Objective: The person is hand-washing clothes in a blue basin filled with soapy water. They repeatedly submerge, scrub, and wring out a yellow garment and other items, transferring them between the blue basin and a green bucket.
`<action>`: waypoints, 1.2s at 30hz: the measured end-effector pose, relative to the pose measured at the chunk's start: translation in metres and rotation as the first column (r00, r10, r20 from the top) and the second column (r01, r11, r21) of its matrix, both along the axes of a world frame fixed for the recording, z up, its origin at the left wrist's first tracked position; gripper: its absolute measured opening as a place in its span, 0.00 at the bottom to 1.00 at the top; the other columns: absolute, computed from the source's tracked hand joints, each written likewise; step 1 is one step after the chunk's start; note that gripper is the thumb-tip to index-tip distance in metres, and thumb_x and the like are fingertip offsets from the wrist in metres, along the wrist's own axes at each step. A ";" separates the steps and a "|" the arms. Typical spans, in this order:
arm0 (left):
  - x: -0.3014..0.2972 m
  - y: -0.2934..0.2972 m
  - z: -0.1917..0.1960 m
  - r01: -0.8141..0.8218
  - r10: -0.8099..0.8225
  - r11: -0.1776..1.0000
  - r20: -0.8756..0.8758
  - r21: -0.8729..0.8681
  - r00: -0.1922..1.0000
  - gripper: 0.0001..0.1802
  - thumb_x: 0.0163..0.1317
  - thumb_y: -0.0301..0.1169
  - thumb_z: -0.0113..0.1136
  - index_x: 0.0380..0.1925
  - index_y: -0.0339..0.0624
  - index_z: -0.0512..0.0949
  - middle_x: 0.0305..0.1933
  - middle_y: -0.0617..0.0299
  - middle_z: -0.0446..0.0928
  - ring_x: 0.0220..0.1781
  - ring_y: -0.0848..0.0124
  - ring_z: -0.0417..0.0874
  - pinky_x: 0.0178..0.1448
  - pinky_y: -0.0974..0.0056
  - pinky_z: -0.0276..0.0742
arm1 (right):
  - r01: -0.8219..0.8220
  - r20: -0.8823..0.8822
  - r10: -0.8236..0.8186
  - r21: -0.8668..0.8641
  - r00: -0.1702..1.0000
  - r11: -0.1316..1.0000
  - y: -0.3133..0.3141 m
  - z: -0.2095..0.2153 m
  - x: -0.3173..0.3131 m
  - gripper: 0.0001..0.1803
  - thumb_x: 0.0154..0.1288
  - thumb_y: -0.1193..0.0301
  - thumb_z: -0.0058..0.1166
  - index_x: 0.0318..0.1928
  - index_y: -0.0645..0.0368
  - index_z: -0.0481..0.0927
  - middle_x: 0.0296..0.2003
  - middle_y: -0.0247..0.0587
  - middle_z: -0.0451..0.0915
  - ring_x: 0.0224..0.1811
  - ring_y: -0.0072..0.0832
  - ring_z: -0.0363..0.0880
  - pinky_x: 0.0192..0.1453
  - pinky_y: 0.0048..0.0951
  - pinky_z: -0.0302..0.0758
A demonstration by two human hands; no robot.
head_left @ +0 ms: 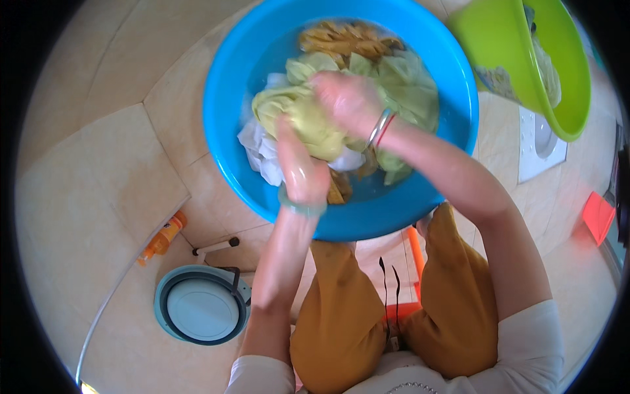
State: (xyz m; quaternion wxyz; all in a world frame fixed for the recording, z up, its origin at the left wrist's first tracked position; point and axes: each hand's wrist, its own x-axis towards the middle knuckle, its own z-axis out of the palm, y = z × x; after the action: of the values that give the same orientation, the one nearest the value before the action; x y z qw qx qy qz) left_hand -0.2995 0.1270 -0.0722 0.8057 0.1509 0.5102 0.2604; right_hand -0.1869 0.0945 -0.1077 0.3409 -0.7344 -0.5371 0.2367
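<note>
wet pale-green cloth, bunched, in blue basin

There is one package to see. It is a small orange plastic bottle lying on its side on the pale tiled floor, on the left. It has an orange cap at the lower end and a label with yellow on it. It lies near a round grey-blue tub and a bit below the big blue plastic basin.
</note>
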 end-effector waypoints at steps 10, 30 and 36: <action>-0.029 0.038 0.038 0.792 -0.060 0.041 -0.790 0.609 0.610 0.27 0.57 0.33 0.63 0.57 0.41 0.70 0.56 0.53 0.73 0.60 0.59 0.73 0.71 0.51 0.58 | 0.069 -0.786 0.006 0.061 0.619 0.996 -0.018 0.016 0.025 0.13 0.69 0.64 0.52 0.44 0.60 0.79 0.34 0.35 0.81 0.36 0.21 0.77 0.42 0.23 0.73; -0.032 -0.004 0.158 0.212 -0.094 0.333 -0.191 0.919 0.977 0.16 0.52 0.21 0.56 0.42 0.32 0.70 0.38 0.57 0.74 0.38 0.70 0.75 0.44 0.67 0.72 | 0.339 -0.487 -0.234 0.139 0.841 0.930 -0.055 0.023 0.022 0.23 0.55 0.78 0.57 0.54 0.64 0.72 0.53 0.48 0.76 0.56 0.39 0.74 0.62 0.34 0.69; -0.053 0.036 0.132 0.129 0.199 0.517 -0.265 0.846 0.943 0.21 0.55 0.23 0.48 0.51 0.32 0.67 0.42 0.57 0.74 0.42 0.68 0.77 0.49 0.64 0.75 | 0.396 -0.794 -0.012 0.290 0.608 0.871 -0.066 0.089 0.065 0.14 0.54 0.83 0.42 0.43 0.65 0.73 0.39 0.34 0.75 0.39 0.18 0.72 0.44 0.20 0.71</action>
State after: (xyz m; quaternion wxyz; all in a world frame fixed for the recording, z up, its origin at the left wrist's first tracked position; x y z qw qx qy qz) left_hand -0.3530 0.1627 0.0603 0.5242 0.5576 0.4458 0.4642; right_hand -0.1215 0.0287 -0.0188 0.7181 -0.5231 -0.2876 0.3577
